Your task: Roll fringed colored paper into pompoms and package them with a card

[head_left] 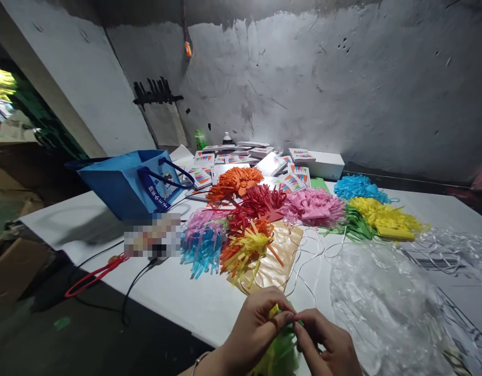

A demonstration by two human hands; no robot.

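Observation:
My left hand [260, 324], with a bracelet at the wrist, is closed around a yellow and green paper tassel [282, 347] near the bottom edge. Beside it, touching fingertips, my right hand [327, 339] pinches the green top of the same tassel. The tassel's fringe hangs below and between the hands. Just beyond them lie a tan paper envelope [285, 256], a yellow and orange tassel [248, 248] partly on it, and a white string [303, 261]. A pink and blue tassel [203, 243] is to the left.
Orange [236, 183], red [264, 201], pink [315, 206], blue [358, 187] and yellow [389, 216] fringe bundles spread across the white table [162, 282]. Behind are printed packets [270, 164]. A blue bag [123, 183] stands left; clear plastic [381, 303] lies right.

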